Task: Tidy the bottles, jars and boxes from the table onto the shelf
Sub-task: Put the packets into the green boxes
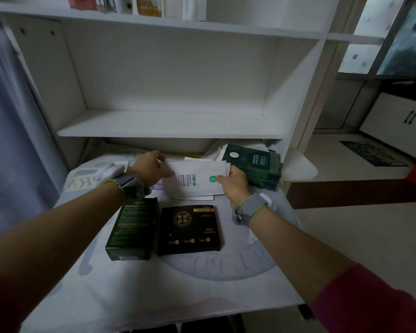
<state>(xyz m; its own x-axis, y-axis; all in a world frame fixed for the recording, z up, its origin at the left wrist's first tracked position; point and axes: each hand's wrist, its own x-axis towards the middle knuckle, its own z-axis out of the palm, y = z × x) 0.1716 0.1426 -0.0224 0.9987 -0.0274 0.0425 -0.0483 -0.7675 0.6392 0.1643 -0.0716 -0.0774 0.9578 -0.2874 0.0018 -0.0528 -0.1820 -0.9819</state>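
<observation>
A stack of white mask packets [194, 179] lies at the far middle of the table. My left hand [149, 168] grips its left edge, and my right hand [233, 182] pinches its right edge, thumb on top. Just right of the packets rests a dark green mask box [257, 165]. Nearer to me lie a dark green box [132, 228] and a flat black box with gold print [189, 229], side by side. The white shelf [168, 127] right behind the table has a bare board.
The table is covered with a pale printed cloth [154, 284]. A white object [111, 170] sits behind my left wrist. Books stand on the upper shelf [142, 6]. To the right is open floor with a white cabinet [399, 118].
</observation>
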